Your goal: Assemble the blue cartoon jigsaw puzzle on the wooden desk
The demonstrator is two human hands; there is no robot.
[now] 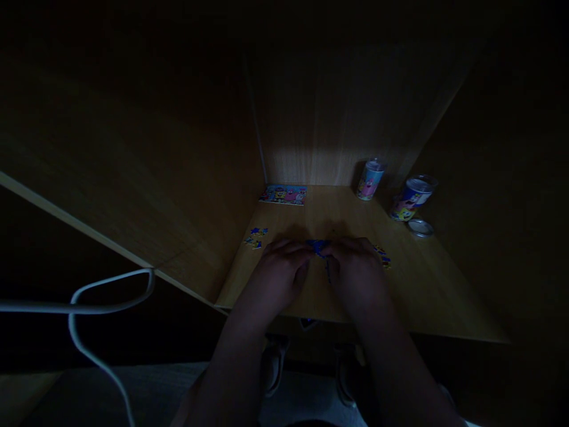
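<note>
The scene is very dark. My left hand [283,270] and my right hand [355,270] rest close together on a wooden desk [427,284], fingers curled. Between their fingertips sits a small cluster of blue puzzle pieces [317,245], pinched from both sides. A few loose blue and yellow pieces [256,238] lie to the left of my left hand. More pieces [383,255] lie just right of my right hand, partly hidden by it.
A colourful cartoon picture card [283,194] lies at the back left of the desk. Two cartoon-printed tubs [370,179] [411,200] stand at the back right, a round lid [420,228] beside them. Wooden panels wall the desk. A white cable [106,296] loops at left.
</note>
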